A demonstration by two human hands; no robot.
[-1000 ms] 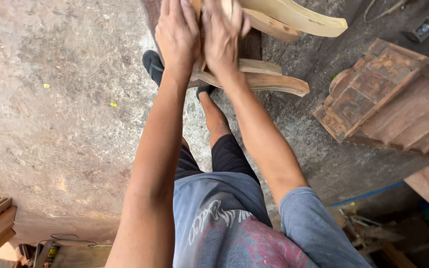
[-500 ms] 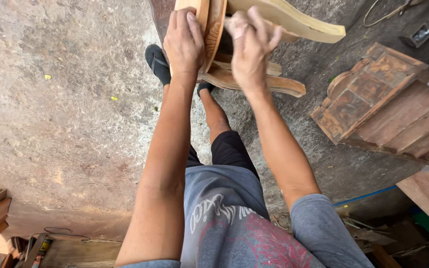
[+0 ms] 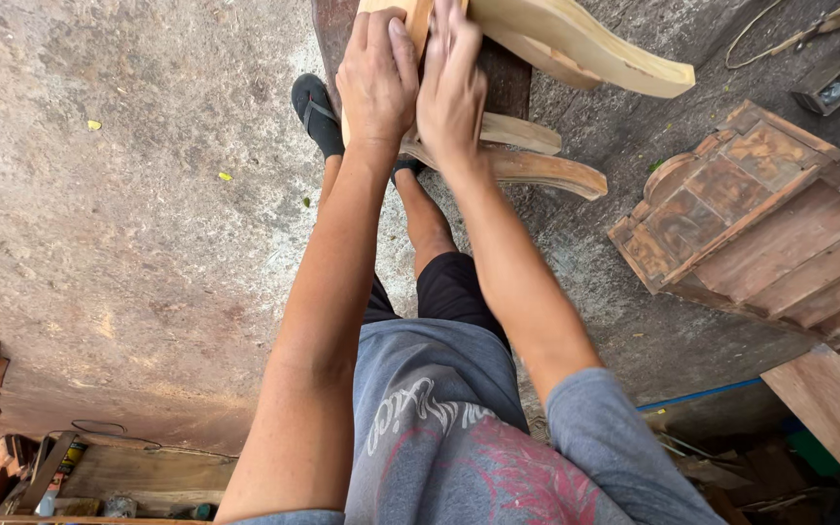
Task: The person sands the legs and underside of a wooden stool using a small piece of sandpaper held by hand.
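I stand over a concrete floor and hold a light, upright wooden piece at the top of the view. My left hand wraps over its left side. Flat against its right face lies my right hand, fingers together. Most of the piece is hidden behind both hands. Below them I see my foot in a black sandal.
Curved light wooden parts lie just right of my hands and on the floor. A dark carved wooden panel rests at the right, a board below it. A wooden tray of tools is bottom left.
My right hand had lifted off the piece with fingers spread; now it is pressed back against it. The left hand kept its hold throughout.
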